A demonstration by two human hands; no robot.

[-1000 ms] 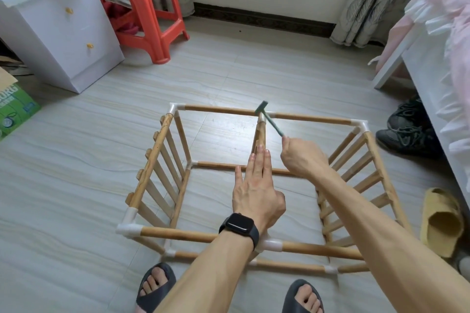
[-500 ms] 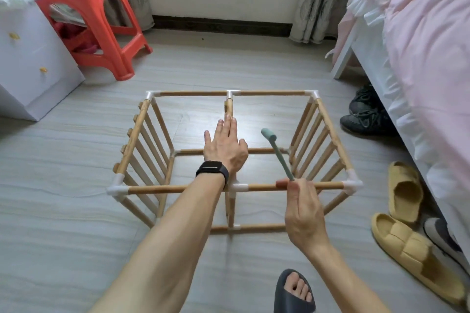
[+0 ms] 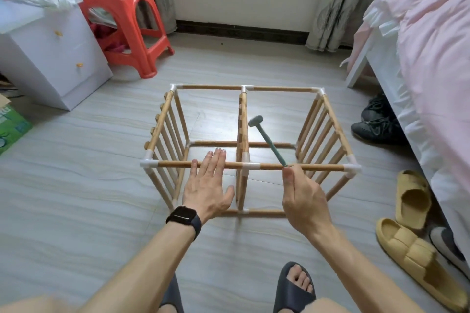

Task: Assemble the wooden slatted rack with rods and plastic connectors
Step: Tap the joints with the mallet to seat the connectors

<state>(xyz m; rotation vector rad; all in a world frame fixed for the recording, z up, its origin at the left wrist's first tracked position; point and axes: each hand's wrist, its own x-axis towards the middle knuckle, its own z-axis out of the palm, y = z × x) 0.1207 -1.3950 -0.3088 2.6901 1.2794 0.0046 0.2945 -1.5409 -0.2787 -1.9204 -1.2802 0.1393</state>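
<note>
The rack [image 3: 243,122] stands on the floor [image 3: 76,185], an open box of wooden rods, with slatted sides and a slatted middle panel, joined by white connectors [image 3: 250,165]. The left hand [image 3: 207,185] is spread flat, fingers straight, across the rack's near top rod, left of the middle connector; I cannot tell if it touches. The right hand [image 3: 302,201] pinches the handle end of a green mallet [image 3: 269,143] at the same rod, its head raised over the rack's right bay. Yellow slippers [image 3: 412,198] lie right of the rack.
</note>
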